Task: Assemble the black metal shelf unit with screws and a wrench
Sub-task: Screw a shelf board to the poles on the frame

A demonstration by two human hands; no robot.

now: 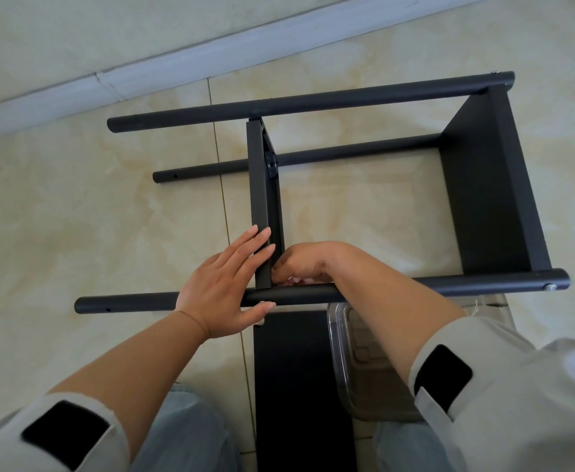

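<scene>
The left hand [226, 287] presses flat, fingers straight, against the shelf [262, 212] while the right hand [299, 267], fingers curled and hidden, seemingly fits a screw at the pole [313, 294]; tightening likely follows.

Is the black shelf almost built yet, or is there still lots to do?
About halfway. Done: the end shelf sits between the poles, with a screw in the near pole. In hand: the left hand steadies the middle shelf while the right hand works at its joint. Left: another black panel lies loose on the floor, and the holes near the poles' free ends are empty.
</scene>
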